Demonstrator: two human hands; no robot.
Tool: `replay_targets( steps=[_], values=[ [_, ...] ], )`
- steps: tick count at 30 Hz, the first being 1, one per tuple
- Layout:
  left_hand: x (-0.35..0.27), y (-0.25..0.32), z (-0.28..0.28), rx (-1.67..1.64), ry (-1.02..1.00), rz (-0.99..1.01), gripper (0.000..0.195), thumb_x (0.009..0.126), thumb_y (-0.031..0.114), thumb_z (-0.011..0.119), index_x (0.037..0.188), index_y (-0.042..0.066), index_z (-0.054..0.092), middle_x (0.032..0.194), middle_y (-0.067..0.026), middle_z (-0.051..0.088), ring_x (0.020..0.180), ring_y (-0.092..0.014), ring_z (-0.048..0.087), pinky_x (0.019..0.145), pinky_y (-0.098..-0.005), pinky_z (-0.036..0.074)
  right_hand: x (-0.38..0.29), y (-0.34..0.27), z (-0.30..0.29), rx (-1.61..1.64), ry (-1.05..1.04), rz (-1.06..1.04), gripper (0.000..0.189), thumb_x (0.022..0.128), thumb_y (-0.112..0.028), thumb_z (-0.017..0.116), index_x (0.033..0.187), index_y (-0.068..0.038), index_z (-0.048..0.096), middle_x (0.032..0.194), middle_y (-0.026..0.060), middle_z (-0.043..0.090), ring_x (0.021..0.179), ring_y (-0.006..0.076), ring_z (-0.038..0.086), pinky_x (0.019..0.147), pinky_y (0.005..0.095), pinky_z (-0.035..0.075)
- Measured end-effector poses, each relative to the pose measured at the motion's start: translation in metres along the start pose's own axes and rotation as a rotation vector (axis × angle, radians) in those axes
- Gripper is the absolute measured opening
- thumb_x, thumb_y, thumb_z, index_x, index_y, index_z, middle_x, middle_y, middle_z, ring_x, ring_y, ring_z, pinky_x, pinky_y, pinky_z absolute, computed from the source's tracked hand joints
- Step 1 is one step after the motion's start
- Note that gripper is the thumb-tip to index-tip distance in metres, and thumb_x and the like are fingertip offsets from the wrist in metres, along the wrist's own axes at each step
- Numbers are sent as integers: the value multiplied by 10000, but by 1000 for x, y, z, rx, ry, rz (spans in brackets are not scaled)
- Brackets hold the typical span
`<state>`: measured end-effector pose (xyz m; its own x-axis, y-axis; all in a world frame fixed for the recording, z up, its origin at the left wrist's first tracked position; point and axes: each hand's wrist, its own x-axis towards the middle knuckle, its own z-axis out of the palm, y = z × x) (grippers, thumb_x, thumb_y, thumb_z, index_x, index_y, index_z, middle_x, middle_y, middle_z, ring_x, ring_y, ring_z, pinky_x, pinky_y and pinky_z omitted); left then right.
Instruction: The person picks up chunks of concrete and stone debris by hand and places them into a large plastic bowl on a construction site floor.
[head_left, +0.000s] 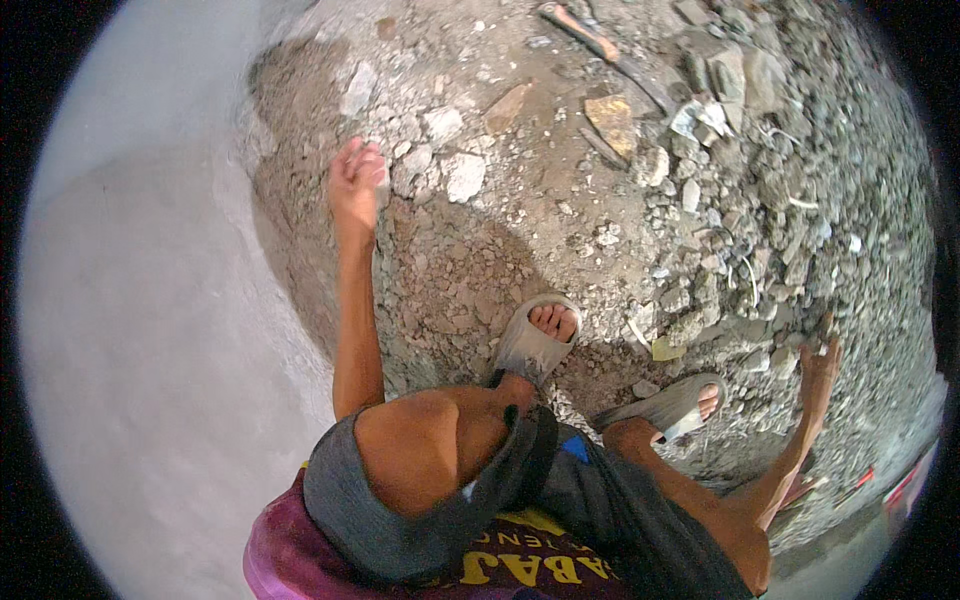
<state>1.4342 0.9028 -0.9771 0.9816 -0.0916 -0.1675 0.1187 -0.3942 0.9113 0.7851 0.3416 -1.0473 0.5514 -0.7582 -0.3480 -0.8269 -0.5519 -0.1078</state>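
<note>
My left hand (358, 169) is stretched out at the upper left, its fingers curled around a pale stone chunk (382, 187), over broken rubble. White rubble pieces (463, 177) lie just right of it. My right hand (819, 356) reaches down at the lower right over grey gravel (862, 300), its fingers spread and touching or close to the stones; nothing is plainly held in it. A tool with a wooden handle (581, 31) and a long dark shaft lies on the ground at the top.
A smooth grey wall or slab (150, 337) runs along the left. My sandalled feet stand in the dirt between my hands. A yellowish stone (611, 124) and a brown stone (510, 107) lie ahead. Loose rubble, white scraps and a yellow-green piece (666, 349) lie toward the right.
</note>
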Motion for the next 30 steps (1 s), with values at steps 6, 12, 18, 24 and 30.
replay_targets(
  steps=[6, 12, 18, 24, 30],
  values=[
    [-23, -51, 46, 889, -273, 381, 791, 895, 358, 851, 1487, -10, 475, 1486, -238, 532, 1366, -370, 512, 1139, -493, 428, 13, -11, -15, 43, -104, -56, 674, 1032, -254, 674, 1601, -34, 387, 1532, 255, 496, 1379, 429, 494, 1115, 545, 443],
    [-44, -75, 87, 808, -266, 350, 912, 781, 397, 927, 1471, 4, 479, 1412, -230, 534, 1296, -418, 521, 1115, -521, 431, -7, -20, 1, 73, 92, -101, 660, 1023, -183, 666, 1619, -130, 385, 1547, 233, 464, 1313, 417, 552, 979, 521, 535],
    [-25, -35, 102, 723, -86, 397, 848, 760, 332, 937, 1425, 9, 521, 1325, -201, 506, 1199, -385, 549, 1044, -497, 472, -26, -59, -32, 374, -99, -54, 646, 977, -101, 714, 1559, -135, 435, 1486, 171, 477, 1283, 332, 586, 938, 449, 626],
    [29, -15, 123, 819, -160, 367, 819, 794, 293, 918, 1436, 29, 483, 1316, -198, 530, 1230, -383, 547, 1060, -484, 453, -23, -79, -12, 278, 18, -11, 491, 1030, -243, 696, 1462, -67, 543, 1425, 201, 532, 1272, 382, 576, 987, 474, 519],
    [22, -12, 136, 608, -274, 171, 681, 781, 250, 933, 1330, 61, 577, 1320, -150, 605, 1241, -323, 581, 1077, -445, 450, -25, -114, -32, 435, -95, 2, 334, 992, -200, 724, 1296, -74, 664, 1346, 156, 576, 1187, 353, 615, 994, 458, 505]
  ],
)
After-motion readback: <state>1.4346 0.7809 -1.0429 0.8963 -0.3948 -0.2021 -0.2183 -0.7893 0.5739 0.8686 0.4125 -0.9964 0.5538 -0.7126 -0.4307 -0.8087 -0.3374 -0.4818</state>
